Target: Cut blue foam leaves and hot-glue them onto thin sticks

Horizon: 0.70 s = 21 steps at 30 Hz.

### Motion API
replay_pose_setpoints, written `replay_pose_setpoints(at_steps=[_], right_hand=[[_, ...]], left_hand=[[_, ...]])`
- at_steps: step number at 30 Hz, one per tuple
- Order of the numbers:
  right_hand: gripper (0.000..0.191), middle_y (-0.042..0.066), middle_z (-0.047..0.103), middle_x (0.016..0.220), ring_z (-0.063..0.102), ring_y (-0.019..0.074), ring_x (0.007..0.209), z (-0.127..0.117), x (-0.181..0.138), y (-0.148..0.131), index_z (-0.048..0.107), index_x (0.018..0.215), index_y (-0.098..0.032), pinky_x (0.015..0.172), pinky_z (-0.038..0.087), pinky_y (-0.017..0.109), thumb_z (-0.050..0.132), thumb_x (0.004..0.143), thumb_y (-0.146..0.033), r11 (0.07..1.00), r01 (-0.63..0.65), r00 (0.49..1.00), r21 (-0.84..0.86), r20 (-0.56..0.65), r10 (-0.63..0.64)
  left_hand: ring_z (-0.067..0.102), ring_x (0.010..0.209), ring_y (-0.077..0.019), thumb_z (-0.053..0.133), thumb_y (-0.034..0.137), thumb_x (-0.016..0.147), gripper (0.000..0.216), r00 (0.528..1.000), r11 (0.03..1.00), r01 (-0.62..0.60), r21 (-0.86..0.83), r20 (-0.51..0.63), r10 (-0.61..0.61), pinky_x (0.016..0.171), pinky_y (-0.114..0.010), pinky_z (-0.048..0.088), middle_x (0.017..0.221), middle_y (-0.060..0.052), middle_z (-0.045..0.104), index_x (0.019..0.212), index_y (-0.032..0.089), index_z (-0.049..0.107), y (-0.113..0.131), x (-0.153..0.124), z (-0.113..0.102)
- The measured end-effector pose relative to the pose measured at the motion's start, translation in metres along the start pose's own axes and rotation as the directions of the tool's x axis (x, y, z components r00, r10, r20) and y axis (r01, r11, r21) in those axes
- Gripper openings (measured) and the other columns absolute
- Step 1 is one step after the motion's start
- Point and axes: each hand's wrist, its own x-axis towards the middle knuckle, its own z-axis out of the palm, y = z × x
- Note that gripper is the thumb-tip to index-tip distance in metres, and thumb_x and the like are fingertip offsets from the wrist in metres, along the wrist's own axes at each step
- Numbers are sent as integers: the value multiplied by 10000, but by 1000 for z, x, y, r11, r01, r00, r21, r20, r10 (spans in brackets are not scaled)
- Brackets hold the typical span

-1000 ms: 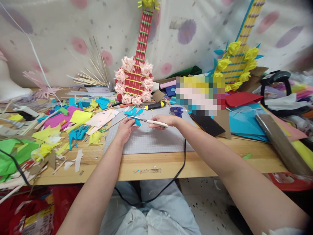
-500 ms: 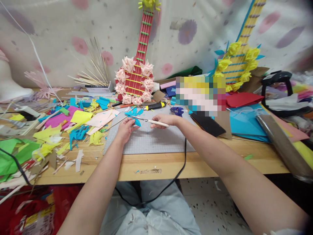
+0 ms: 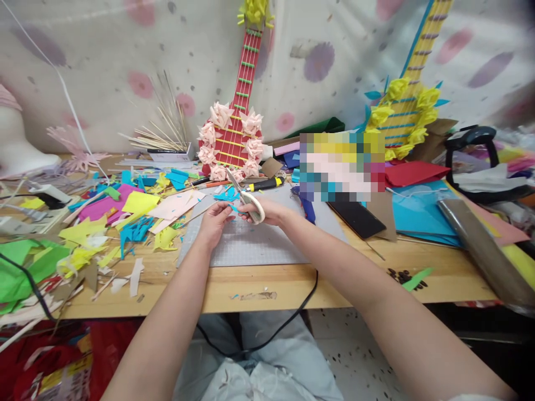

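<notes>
My right hand (image 3: 271, 211) is closed around the cream handles of a pair of scissors (image 3: 246, 196), whose blades point up and away toward the red guitar. My left hand (image 3: 215, 220) pinches a small blue paper piece (image 3: 234, 208) just left of the scissors. Both hands hover over a grey cutting mat (image 3: 259, 245) in the middle of the wooden table (image 3: 292, 281). More blue paper bits (image 3: 225, 195) lie on the mat behind the hands.
A red paper guitar with pink flowers (image 3: 234, 142) and a yellow one (image 3: 403, 114) lean on the back wall. Paper scraps (image 3: 104, 223) cover the left. A black cable (image 3: 311, 289) hangs over the front edge. A blue glue gun (image 3: 307, 206), dark card (image 3: 357, 220) and blue sheets (image 3: 418, 214) lie right.
The scissors were lying level, blades pointing left at the blue paper. Now my right hand has turned them upright and moved left, closer to my left hand. The camera shifted slightly.
</notes>
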Motion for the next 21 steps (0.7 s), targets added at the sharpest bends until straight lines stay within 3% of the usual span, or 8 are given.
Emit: replay_pose_setpoints(at_steps=[3,7,11,16,18,21], right_hand=[[285,-33,540,528,526,60,479,4,6,2,476,703,-138,446,444,158,727,610,-235,994,106,985,-20,-136,-108],[365,-55,517,601,524,64,516,10,14,8,440,756,-166,495,460,192,739,566,-253,966,229,903,-117,-345,-255],[369,-54,483,647,516,75,587,15,22,22,424,770,-181,535,453,203,712,585,-319,930,245,859,-273,-384,-339],[358,-36,468,678,470,71,576,8,12,21,426,792,-177,512,408,197,647,646,-419,879,202,908,-431,-254,-333],[337,-37,445,643,435,65,557,-2,0,11,428,755,-170,496,376,190,596,690,-454,816,189,942,-546,-133,-307],[359,-36,438,626,421,66,547,-17,-18,-5,436,729,-158,479,354,186,562,712,-494,727,173,984,-665,89,-152]], left_hand=[[579,721,-111,735,275,548,307,1000,999,22,-28,-18,-22,619,-234,481,811,1,611,813,189,605,2,1,1],[604,762,-149,719,317,576,326,995,993,92,-70,-23,-94,630,-270,500,822,-32,624,834,171,583,-1,1,3],[605,705,-135,720,284,574,259,998,996,55,-66,-25,-57,656,-282,504,725,-19,624,728,153,559,-7,1,4],[570,634,-97,720,257,549,233,993,998,14,-54,-112,-20,663,-276,503,651,22,584,651,151,540,-5,2,3],[555,627,-88,722,260,538,234,991,999,5,-37,-134,-10,659,-269,504,651,25,574,652,148,551,-2,2,3],[532,618,-78,727,268,527,242,992,1000,-16,-16,-129,14,649,-265,508,636,33,551,643,143,554,-1,2,3]])
